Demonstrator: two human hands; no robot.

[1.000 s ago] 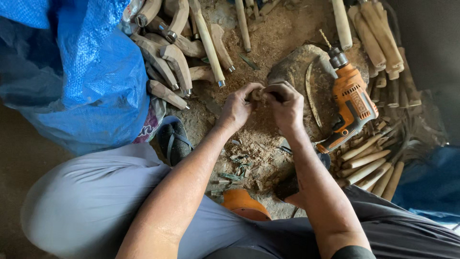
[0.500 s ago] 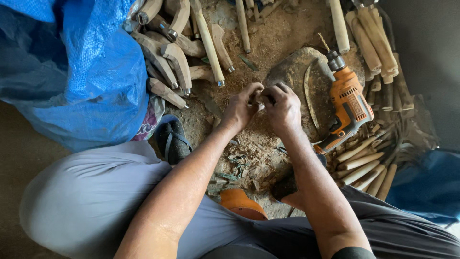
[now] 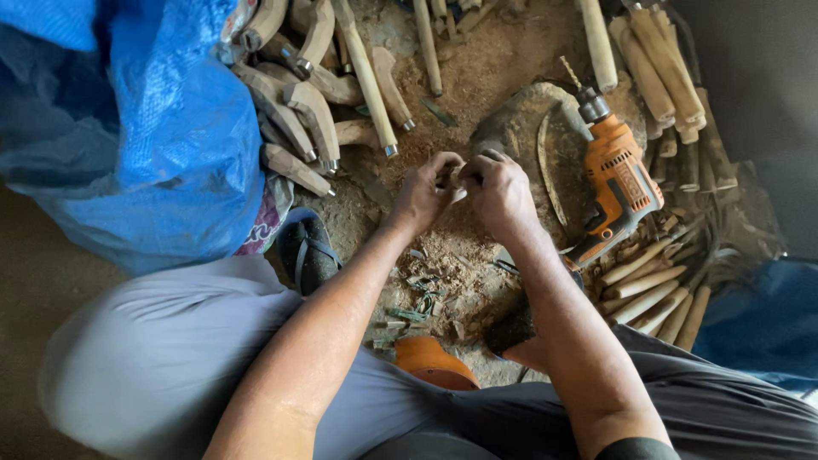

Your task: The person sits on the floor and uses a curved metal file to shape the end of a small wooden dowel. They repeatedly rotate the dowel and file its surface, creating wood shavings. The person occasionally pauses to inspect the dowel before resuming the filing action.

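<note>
head view, looking down over both forearms: a small pale piece (image 3: 454,176), its shape and material too hidden to tell, sits between the two hands above a sawdust-strewn floor (image 3: 452,255). the left hand (image 3: 424,191) is curled tight, fingertips pinching the piece; the right hand (image 3: 498,189) is likewise closed around it from the other side, knuckles up, the two hands touching. just beside the right hand lies an orange plastic power drill with a metal chuck (image 3: 615,175), resting on a rounded grey stone block (image 3: 520,128). near the left hand, rough carved wooden handles with metal ferrules (image 3: 307,111) lie heaped beside a crinkled blue plastic tarpaulin (image 3: 145,128). smooth pale wooden rods (image 3: 648,285) lie bundled at the right.
</note>
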